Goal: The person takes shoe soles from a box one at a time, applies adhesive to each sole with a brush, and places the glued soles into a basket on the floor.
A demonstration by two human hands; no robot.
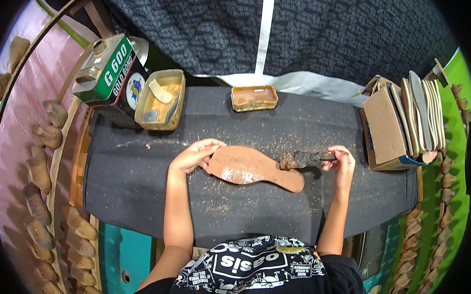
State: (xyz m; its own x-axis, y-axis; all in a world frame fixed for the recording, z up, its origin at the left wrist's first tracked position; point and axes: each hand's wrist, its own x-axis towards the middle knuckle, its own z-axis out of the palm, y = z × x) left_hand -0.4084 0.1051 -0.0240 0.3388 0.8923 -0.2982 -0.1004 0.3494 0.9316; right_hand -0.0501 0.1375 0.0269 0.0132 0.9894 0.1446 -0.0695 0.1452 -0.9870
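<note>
A brown shoe sole [240, 160] lies over the dark cloth of the table, its wide end to the left and its narrow end to the right. My left hand [197, 156] grips the wide end, thumb near the upper edge. A wet, glossy patch shines on the lower side of the sole's wide part. In my right hand [341, 167] is the thin handle of a dark, crusted glue brush [300, 159]. The brush's brown head touches or hovers just above the narrow part of the sole; I cannot tell which.
Beyond the sole stands a small tub of brown glue [254, 99]. At the far left are a yellowed tray [160, 123] with scraps and a green-and-black metal can [104, 81]. A cardboard box [386, 130] of insole-shaped pieces stands right. Wooden shoe lasts [39, 167] line both sides.
</note>
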